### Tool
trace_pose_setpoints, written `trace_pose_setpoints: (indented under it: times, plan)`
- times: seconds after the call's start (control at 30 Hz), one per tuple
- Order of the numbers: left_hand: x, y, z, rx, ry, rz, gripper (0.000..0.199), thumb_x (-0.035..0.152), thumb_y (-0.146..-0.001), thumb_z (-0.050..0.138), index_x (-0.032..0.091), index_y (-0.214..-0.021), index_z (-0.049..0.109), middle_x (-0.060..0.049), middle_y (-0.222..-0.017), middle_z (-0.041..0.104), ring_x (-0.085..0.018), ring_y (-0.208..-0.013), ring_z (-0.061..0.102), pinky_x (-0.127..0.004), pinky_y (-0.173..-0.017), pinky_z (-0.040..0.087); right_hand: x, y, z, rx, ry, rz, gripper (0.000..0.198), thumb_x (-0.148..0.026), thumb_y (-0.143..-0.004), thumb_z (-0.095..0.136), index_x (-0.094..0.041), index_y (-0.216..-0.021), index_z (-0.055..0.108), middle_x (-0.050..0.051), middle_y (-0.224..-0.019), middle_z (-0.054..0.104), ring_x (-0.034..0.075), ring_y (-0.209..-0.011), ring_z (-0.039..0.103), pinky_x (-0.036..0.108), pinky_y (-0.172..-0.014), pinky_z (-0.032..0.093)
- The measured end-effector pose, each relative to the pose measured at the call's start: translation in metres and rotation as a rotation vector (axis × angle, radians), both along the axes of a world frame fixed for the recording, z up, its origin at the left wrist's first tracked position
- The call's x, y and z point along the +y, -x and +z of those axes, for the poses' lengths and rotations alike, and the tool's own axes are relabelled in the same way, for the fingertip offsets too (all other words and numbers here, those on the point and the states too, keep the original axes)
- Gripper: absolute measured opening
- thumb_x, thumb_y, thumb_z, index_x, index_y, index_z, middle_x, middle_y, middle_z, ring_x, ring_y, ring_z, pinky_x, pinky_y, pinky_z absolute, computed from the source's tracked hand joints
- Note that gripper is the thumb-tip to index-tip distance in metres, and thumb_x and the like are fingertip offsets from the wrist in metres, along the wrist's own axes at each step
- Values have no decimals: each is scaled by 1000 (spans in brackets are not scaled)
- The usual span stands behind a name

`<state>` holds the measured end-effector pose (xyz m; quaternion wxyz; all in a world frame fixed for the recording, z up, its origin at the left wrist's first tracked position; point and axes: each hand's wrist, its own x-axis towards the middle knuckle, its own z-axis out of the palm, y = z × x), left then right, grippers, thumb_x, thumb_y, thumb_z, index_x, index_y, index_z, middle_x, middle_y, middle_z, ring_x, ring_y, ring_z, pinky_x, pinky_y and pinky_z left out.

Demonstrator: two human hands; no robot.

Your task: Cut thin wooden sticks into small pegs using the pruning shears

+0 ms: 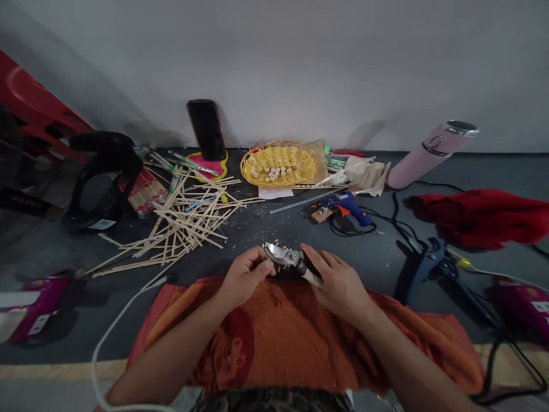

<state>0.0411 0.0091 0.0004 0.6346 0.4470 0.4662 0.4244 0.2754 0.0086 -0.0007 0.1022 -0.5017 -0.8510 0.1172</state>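
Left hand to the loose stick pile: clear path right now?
Probably yes. The left hand sits close to the pile of sticks, with open dark surface between them. Its fingertips are by the blade of the pruning shears; whether they pinch something is hard to tell.

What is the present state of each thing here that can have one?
Pruning shears: held; opening unclear
Right grip: closed around the shears' handles
Left grip: fingers bent beside the blade; contents unclear
Phone: propped up, displaying nothing visible
Basket: upright, pale pieces inside
Sticks: scattered in a loose pile
Glue gun: lying down, unheld; power unclear
Flask: standing
Red cloth: crumpled
Orange towel: spread out, rumpled
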Motion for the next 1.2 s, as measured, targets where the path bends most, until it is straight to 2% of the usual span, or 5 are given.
trace_pose_setpoints:
  times: [0.13, 0.43, 0.7, 1.07, 1.2]
  plan:
    - [-3, 2, 0, 199, -107, 22, 26, 39, -83, 62, 15, -77, 70, -4, -65, 64, -8, -48, 43, -19, -48, 33, 1, -1, -1, 23, -8, 9, 66, -20, -82, 53, -18, -144, 31, 13, -117, 59, 27, -101, 55, 40, -87, 46]
    - [-3, 10, -2, -142, 200, -160, 30, 43, -78, 67, 13, -81, 65, -5, -63, 69, -2, -34, 32, -15, -34, 23, 3, -6, 8, 3, 60, 90, 73, -17, -78, 55, -21, -146, 28, 12, -124, 54, 28, -106, 51, 41, -89, 44]
    - [-2, 11, 0, -211, 248, -159, 27, 39, -80, 67, 12, -80, 63, -4, -62, 67, -1, -34, 31, -13, -33, 19, -2, -2, 2, 34, 35, 70, 62, -19, -83, 53, -18, -142, 34, 11, -105, 60, 24, -91, 57, 36, -83, 47]
    - [-2, 5, 4, 214, -102, 1, 23, 35, -83, 62, 14, -73, 64, -3, -69, 69, -6, -45, 49, -16, -45, 38, -1, -1, 2, 14, 19, 9, 64, -20, -83, 53, -18, -143, 32, 12, -113, 58, 26, -98, 55, 39, -87, 46]
    - [-2, 9, 2, 99, -11, -71, 26, 38, -83, 62, 14, -75, 60, -5, -73, 72, -4, -39, 45, -16, -39, 36, 2, -3, 5, 6, 43, 53, 69, -19, -81, 54, -18, -145, 29, 12, -120, 56, 28, -104, 52, 41, -90, 44]
